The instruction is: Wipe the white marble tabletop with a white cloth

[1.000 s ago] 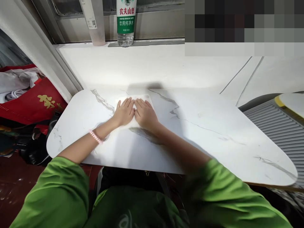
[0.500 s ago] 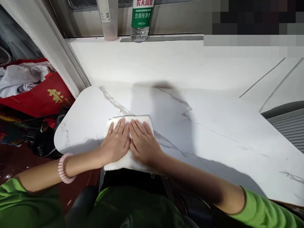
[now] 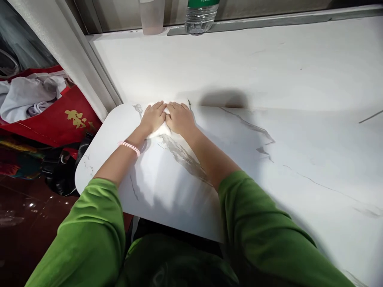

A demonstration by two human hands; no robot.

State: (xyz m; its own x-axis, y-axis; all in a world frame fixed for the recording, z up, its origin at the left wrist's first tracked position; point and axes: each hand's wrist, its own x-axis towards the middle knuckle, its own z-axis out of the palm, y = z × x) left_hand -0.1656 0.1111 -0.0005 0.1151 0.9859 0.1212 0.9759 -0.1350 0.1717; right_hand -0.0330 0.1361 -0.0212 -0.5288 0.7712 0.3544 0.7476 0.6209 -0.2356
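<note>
White cloth point(image 3: 160, 130) sits far left on the counter point(image 3: 245, 167), left hand point(image 3: 154, 117) and right hand point(image 3: 179, 118) flat, fingers extended, pressing it down.

I am at home: my marble-look tabletop point(image 3: 269, 159) meets a windowsill point(image 3: 239, 59), with laundry point(image 3: 26, 95) and bags point(image 3: 62, 171) alongside.

I saw the left hand point(image 3: 154, 117) and right hand point(image 3: 179, 118) slide the cloth point(image 3: 160, 130) from the table's point(image 3: 239, 159) near edge to its far edge, where it seemed mostly hidden beneath them.
</note>
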